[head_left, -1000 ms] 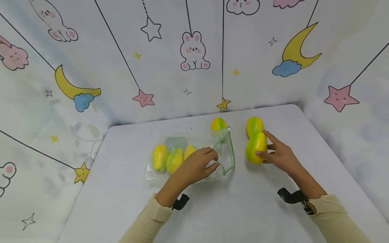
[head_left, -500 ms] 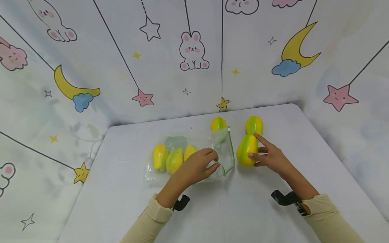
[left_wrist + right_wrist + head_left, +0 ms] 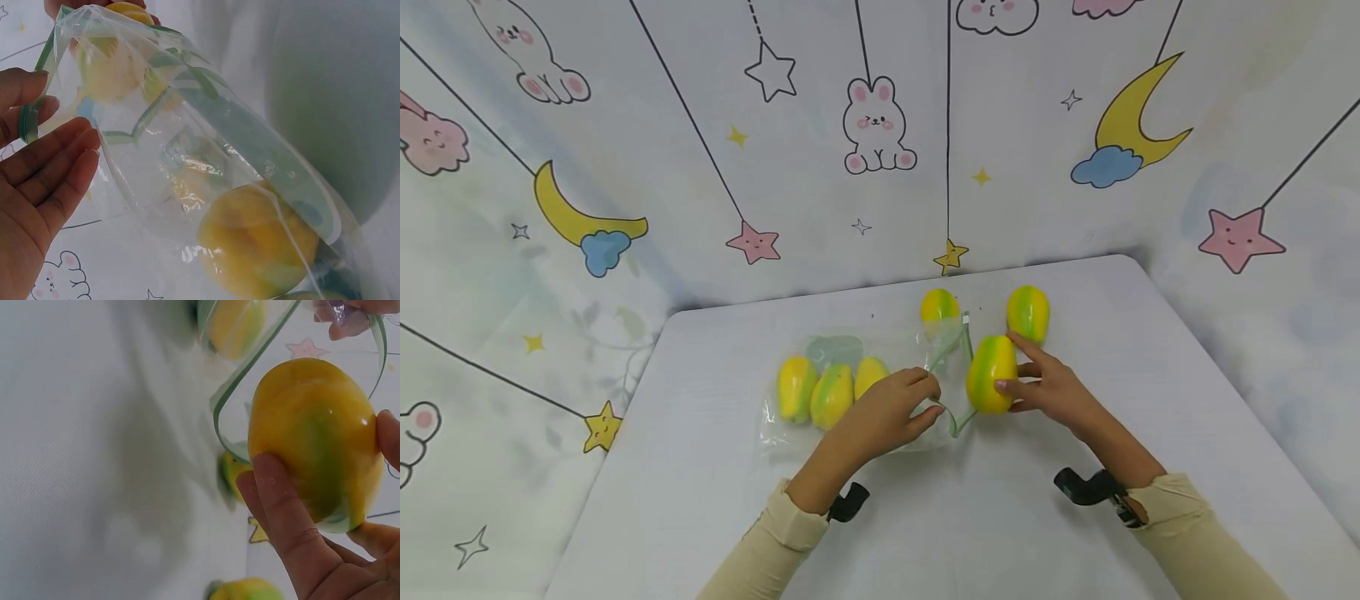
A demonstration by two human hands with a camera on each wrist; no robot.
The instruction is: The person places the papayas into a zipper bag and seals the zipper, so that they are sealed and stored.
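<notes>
A clear zip bag [image 3: 782, 437] with a green seal lies on its side, its mouth facing right; several yellow-green papayas [image 3: 795, 390] show through the plastic. My left hand [image 3: 883, 412] pinches the near edge of the mouth between thumb and fingers, as the left wrist view shows from close by. In my right hand [image 3: 1052, 387] is another papaya [image 3: 315, 434], held between thumb and fingers right at the bag's opening. In the head view this fruit overlaps part of the green seal [image 3: 47, 59].
Two more papayas are on the white table [image 3: 1075, 533]: one papaya [image 3: 1028, 312] toward the back right, another papaya [image 3: 939, 306] behind the bag's mouth. A patterned backdrop [image 3: 820, 167] with moons, stars and rabbits rises behind the table.
My right hand has carried its papaya leftward, away from the back-right papaya and up to the bag's mouth. My left hand has stayed in place on the bag's edge.
</notes>
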